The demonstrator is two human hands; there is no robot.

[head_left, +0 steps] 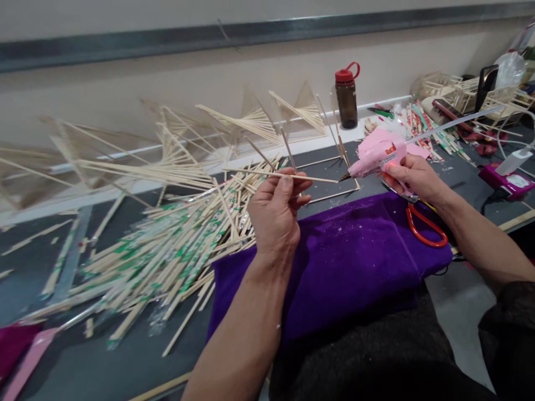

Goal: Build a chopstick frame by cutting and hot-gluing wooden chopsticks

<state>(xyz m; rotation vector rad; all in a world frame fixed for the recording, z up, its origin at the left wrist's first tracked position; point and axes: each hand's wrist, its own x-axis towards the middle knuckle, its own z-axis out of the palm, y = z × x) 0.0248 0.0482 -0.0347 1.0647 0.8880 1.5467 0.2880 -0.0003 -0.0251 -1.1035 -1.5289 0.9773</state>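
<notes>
My left hand (273,209) pinches a thin wooden chopstick (320,178) between thumb and fingers, its far end pointing right. Wrapped around the handle of a pink hot glue gun (378,153), my right hand (420,177) keeps the dark nozzle at that end of the chopstick; whether they touch I cannot tell. A long translucent glue stick (455,126) juts from the gun's back. Behind the held chopstick stands a chopstick frame (336,197) with upright pieces at its corner. Red-handled scissors (425,242) lie on the purple cloth (351,256) below my right hand.
A pile of chopsticks (167,250), many in green-printed wrappers, covers the table's left. Fanned chopstick structures (246,125) line the wall. A brown bottle (346,100) with a red cap stands at the back. Wrappers (438,131) and a purple box with a plug (507,181) lie right.
</notes>
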